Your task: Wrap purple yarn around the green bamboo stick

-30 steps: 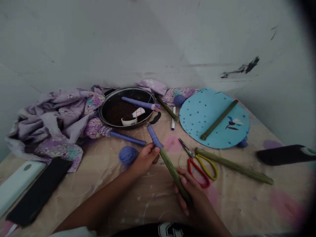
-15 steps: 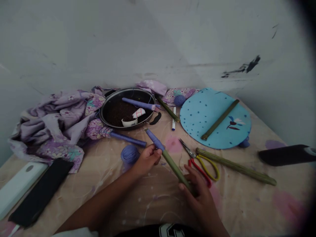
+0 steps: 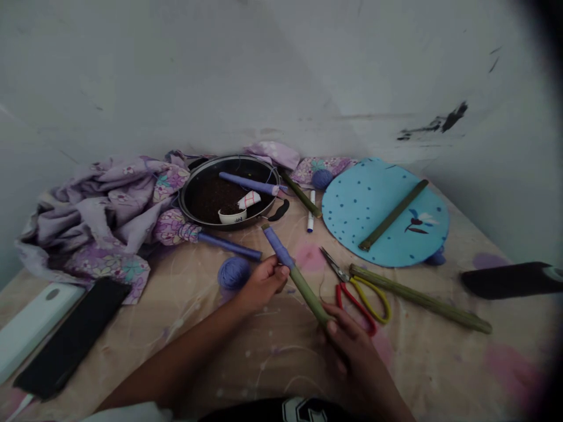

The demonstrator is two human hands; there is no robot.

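A green plant stem point(image 3: 309, 297), its far half wrapped in purple yarn, is held slanting between both hands above the cloth. My left hand point(image 3: 268, 278) pinches it where the purple wrap meets bare green. Around its lower end my right hand point(image 3: 352, 343) has its fingers closed, some of them hidden in shadow. A ball of purple yarn point(image 3: 233, 274) rests just left of my left hand. Scissors point(image 3: 358, 290) with one red and one yellow handle lie open beyond my right hand.
A black pan point(image 3: 206, 221) of dark soil holds a small white cup point(image 3: 233, 217) and a purple-wrapped stick point(image 3: 248, 183). Floral fabric point(image 3: 105, 217), phone-like slabs, a marker point(image 3: 311, 211), a blue round board point(image 3: 352, 205) and more stems point(image 3: 422, 299) surround the hands.
My right hand has closed its fingers around the stem's lower end, where they were looser before. My left hand keeps its pinch. The view has shifted very slightly.
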